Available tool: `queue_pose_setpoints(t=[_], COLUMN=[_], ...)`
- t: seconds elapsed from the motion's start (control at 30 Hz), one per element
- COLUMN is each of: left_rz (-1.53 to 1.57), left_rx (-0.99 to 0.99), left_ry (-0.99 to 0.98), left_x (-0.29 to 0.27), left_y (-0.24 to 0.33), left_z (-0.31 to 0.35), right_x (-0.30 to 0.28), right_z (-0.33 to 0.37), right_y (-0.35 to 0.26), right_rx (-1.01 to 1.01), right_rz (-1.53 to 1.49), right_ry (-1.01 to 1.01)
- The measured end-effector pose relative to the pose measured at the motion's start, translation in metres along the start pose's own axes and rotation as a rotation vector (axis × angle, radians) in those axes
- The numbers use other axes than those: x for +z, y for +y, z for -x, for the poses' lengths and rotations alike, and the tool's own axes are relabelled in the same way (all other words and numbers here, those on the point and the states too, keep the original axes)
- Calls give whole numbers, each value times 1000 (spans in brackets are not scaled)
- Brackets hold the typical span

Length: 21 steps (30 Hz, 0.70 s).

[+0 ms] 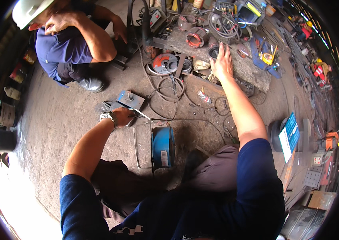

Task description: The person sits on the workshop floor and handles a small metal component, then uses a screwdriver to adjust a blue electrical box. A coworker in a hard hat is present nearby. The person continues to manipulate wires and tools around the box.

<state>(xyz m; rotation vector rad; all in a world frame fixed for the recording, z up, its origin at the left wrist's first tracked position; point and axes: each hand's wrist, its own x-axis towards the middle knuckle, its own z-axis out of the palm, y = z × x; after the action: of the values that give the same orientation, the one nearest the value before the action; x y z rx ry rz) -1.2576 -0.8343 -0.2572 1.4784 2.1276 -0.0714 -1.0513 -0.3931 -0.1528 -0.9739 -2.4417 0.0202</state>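
Note:
My left hand (123, 116), with a watch on its wrist, is low over the floor. Its fingers are curled round something dark that I cannot make out. A thin pale rod (141, 114) lies beside these fingers, just in front of a grey-blue metal plate (131, 99) with a bolt standing up from it. My right hand (222, 65) reaches to a low, worn bench (245, 66), its fingers stretched out and apart. By its fingertips is a small black round part (213, 52); whether they touch is unclear. An orange-red ring-shaped part (195, 39) lies farther left on the bench.
A blue drum-shaped thing (164, 146) in a thin metal frame stands between my knees. Looped cable (168, 90) and a red-faced disc (164, 64) lie ahead. A person in a white helmet (67, 48) crouches at the far left. A blue tray (262, 56) holds tools.

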Motion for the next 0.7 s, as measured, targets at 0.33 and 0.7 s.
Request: queue_pose_setpoints(t=[0.33, 0.7], left_rz=[35, 1], left_rx=[-59, -39], left_ry=[-39, 14], left_x=[-15, -12], left_y=[14, 4], left_z=[6, 8], right_x=[-5, 13], right_z=[30, 41], right_y=[-55, -38], right_rx=[-543, -547], right_rz=[-5, 14], right_ry=[-72, -238])
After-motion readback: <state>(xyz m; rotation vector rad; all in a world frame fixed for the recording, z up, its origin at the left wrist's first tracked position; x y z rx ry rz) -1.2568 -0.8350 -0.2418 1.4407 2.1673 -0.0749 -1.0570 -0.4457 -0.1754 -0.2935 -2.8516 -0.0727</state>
